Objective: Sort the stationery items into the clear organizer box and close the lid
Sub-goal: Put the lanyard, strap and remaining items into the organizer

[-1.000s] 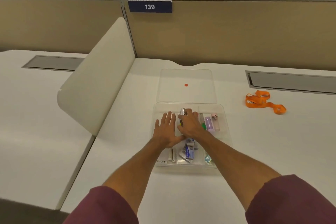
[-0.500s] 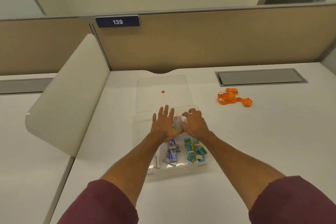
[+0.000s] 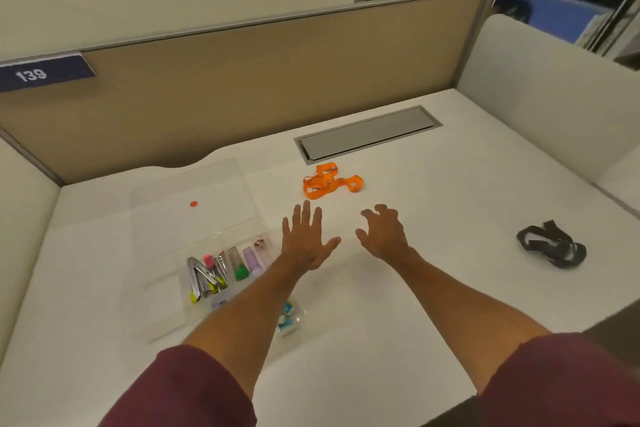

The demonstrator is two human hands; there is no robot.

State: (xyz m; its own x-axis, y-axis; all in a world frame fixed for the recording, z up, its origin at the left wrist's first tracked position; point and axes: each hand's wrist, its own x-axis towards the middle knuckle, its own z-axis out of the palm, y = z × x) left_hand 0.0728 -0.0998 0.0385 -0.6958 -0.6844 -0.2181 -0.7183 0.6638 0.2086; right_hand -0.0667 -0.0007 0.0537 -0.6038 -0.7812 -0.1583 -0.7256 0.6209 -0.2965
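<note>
head: both hands empty, bare desk (image 3: pixel 433 253) betw. lanyard (image 3: pixel 329 181), strap (image 3: pixel 554 248).

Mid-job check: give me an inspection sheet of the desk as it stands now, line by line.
Surface: white desk, grey cable hatch shut.
Job's things: clear plastic organizer box holds small colourful stationery; its clear lid lies open behind.
Clutter: orange fabric lanyard, black strap bundle, both outside the box.
Grippers: left hand open, flat; right hand open, fingers curled; both empty.
Cables: nothing seen.
Surroundings: tan cubicle partition, blue sign 139.
</note>
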